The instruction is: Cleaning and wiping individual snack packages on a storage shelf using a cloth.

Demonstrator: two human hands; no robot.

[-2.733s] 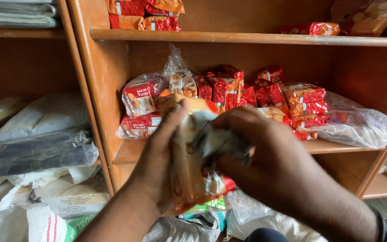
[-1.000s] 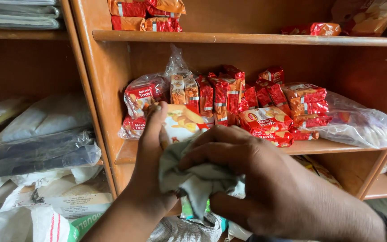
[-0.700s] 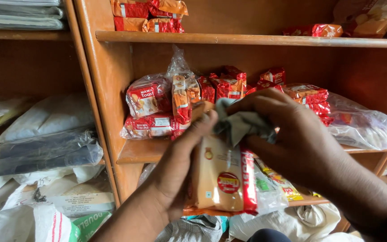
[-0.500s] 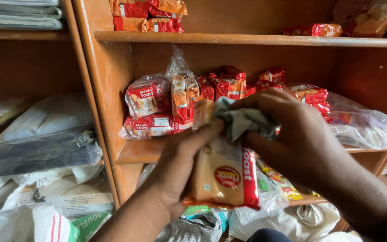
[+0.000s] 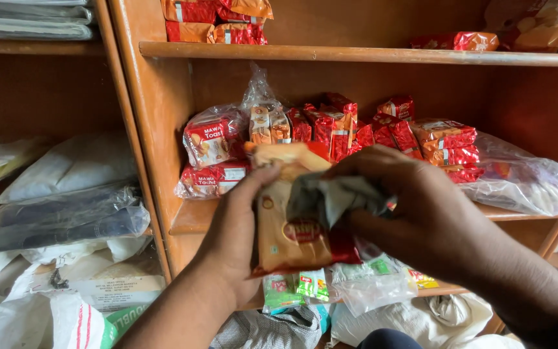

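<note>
Wooden shelving unit [image 5: 163, 129] fills my view, its vertical divider running from 12 toward 7 o'clock; the middle shelf board [image 5: 195, 216] at centre carries a heap of red biscuit packets [image 5: 382, 132], with two clear-wrapped toast packs [image 5: 211, 152] at 10 o'clock of the heap and a crumpled clear plastic bag [image 5: 524, 181] at 3 o'clock; the upper shelf [image 5: 356, 53] at 12 o'clock bears more orange and red packets [image 5: 217, 19]; the left bay, at 9 o'clock, holds grey and dark plastic-wrapped bundles [image 5: 66, 207]; white sacks [image 5: 46, 310] lie at 7 o'clock below them. In the foreground my left hand [image 5: 234, 232] grips an orange-and-red biscuit packet [image 5: 292, 226] from its left edge, thumb across the top, holding it upright in front of the middle shelf; my right hand [image 5: 421, 213] is closed on a grey cloth [image 5: 327, 200], pressed against the packet's face at about its 1 o'clock corner. Against the frame half a second earlier, the cloth has come lower over the packet's front, covering more of the round label; the right hand has shifted down with it; the left hand's hold and the shelf contents are unchanged.
</note>
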